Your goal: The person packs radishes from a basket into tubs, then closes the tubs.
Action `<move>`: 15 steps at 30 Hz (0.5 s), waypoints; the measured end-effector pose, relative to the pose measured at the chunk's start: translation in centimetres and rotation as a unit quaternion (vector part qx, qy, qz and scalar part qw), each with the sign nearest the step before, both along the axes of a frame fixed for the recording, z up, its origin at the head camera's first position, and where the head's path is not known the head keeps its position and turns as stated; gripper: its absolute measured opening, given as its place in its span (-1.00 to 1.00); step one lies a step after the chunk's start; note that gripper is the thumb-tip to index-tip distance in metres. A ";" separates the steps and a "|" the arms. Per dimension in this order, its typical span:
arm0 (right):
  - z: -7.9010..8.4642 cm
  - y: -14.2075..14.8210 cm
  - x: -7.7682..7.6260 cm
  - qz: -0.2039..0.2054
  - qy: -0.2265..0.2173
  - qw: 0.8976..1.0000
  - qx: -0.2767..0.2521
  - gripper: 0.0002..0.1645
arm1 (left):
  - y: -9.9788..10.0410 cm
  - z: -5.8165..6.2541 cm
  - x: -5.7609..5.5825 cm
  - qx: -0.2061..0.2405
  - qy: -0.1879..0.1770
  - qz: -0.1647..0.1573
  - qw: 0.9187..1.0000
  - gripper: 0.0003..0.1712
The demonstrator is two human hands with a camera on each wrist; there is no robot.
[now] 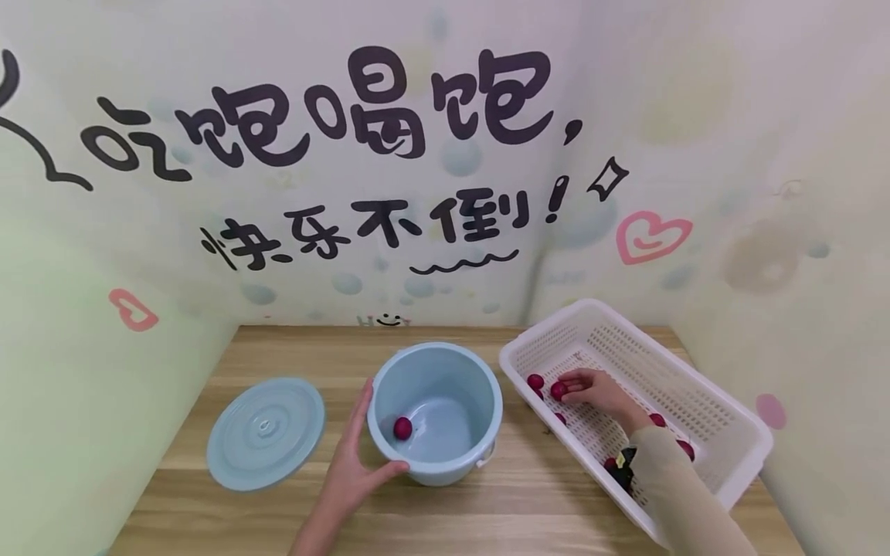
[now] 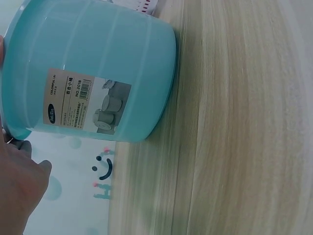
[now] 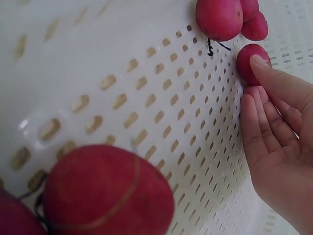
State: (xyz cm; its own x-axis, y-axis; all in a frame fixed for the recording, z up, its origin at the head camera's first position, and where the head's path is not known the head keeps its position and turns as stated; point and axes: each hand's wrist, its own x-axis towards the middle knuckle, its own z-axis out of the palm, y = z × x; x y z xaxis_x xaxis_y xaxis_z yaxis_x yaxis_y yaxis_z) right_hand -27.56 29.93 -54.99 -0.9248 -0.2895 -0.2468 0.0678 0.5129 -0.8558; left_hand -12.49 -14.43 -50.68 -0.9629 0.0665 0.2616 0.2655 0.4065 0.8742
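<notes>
The left hand [image 1: 351, 463] grips the rim of the bucket [image 1: 431, 380] mid-table [image 1: 487, 517], thumb spread from the fingers. The right hand [image 1: 601, 394] pinches a radish [image 1: 558, 391], thumb on top, at the left end of the basket [image 1: 667, 386], which covers the table's far right corner. The lid [image 1: 266, 455] lies near the left edge. Only the head view shows the bucket's radish [image 1: 403, 428]; only the left wrist view shows the bucket's label [image 2: 85, 100].
</notes>
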 end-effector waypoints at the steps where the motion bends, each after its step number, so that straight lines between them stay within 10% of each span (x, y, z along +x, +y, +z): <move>1: 0.0 -0.1 0.0 -0.006 -0.002 1.000 0.005 -0.44 | -0.1 0.0 0.0 -0.002 0.000 0.001 1.000 0.47; 15: 0.0 -0.7 0.2 -0.039 0.008 0.997 0.065 -0.51 | -0.1 0.0 0.2 -0.009 0.012 -0.001 1.000 0.46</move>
